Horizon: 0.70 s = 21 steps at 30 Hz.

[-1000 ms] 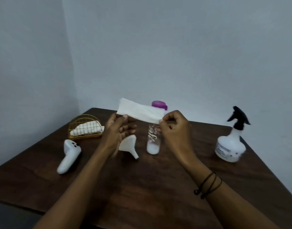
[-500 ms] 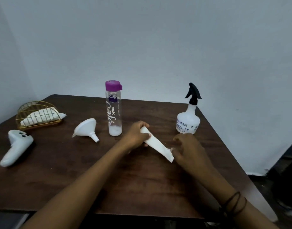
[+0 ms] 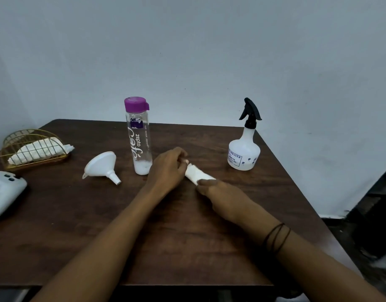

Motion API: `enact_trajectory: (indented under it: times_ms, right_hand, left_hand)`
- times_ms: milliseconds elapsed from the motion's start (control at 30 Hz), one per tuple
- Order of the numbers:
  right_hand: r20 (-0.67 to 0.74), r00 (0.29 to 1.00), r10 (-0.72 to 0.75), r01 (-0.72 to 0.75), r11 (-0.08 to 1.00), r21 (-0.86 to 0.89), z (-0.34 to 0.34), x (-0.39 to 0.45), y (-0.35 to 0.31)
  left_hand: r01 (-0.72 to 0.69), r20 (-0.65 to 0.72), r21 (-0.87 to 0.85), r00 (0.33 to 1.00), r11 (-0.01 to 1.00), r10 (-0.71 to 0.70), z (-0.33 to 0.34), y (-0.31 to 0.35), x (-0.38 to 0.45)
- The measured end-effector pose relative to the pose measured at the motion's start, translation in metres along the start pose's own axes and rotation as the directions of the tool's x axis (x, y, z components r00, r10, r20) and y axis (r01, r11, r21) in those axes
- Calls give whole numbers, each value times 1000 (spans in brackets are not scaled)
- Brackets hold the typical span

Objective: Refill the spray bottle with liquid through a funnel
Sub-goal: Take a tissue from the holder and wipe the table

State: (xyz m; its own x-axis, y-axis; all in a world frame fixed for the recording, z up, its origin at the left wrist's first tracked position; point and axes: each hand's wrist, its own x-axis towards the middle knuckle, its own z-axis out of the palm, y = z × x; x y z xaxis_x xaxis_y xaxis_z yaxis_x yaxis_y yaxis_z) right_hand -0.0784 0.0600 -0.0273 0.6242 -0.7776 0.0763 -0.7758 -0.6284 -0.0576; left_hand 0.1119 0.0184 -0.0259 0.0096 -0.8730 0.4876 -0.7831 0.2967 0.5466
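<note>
Reading "zepto" on clear bottle [image 3: 139,136]; spray bottle [image 3: 244,149] label seemingly "SPRAYER".

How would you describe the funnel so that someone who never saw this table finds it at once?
On the dark wooden table, look left of the tall clear bottle with the purple cap. The funnel lies there on its side, spout toward the near edge. It is the only plain white cone; the wire napkin holder stands farther left.

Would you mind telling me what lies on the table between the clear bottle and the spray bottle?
In the head view, both hands, left and right, press a folded tissue on the table between the clear bottle and the spray bottle.
</note>
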Motion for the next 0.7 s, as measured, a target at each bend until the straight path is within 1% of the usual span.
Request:
enact_trajectory:
  times_ms: [133,200,333,400,467,500,567,600,667,700]
  right_hand:
    - [-9,993,116,-116,993,-1,-2,4,30]
    - [-24,989,148,-148,989,-12,-1,1,35]
    - [-16,997,75,-75,996,-47,5,-10,14]
    - [-15,999,33,-33,999,-28,8,-15,0]
    - [-83,996,45,-44,999,12,7,-16,-5]
    - [-136,987,83,-80,996,26,5,-13,-4]
    - [-220,954,204,-201,979,35,0,-3,6]
    - [-223,936,271,-270,962,40,-3,3,12]
    - [-150,912,383,-382,924,37,-5,13,19]
    - [-106,904,415,-415,910,23,-5,17,19]
  left_hand:
    - [0,11,-51,1000,999,1,1,-4,-3]
    - [3,13,-70,1000,998,-2,2,-5,-2]
    - [-6,19,-86,1000,996,7,5,-7,3]
    - [-11,25,-80,1000,997,13,6,-8,3]
    - [-19,37,-74,999,997,22,8,-7,3]
    - [-18,45,-75,999,997,21,8,-7,3]
    - [-15,60,-79,998,997,20,9,-6,4]
    - [-16,67,-76,998,997,21,9,-5,4]
    - [-20,81,-70,996,997,25,10,-4,3]
    - [-19,90,-69,996,997,25,11,-4,3]
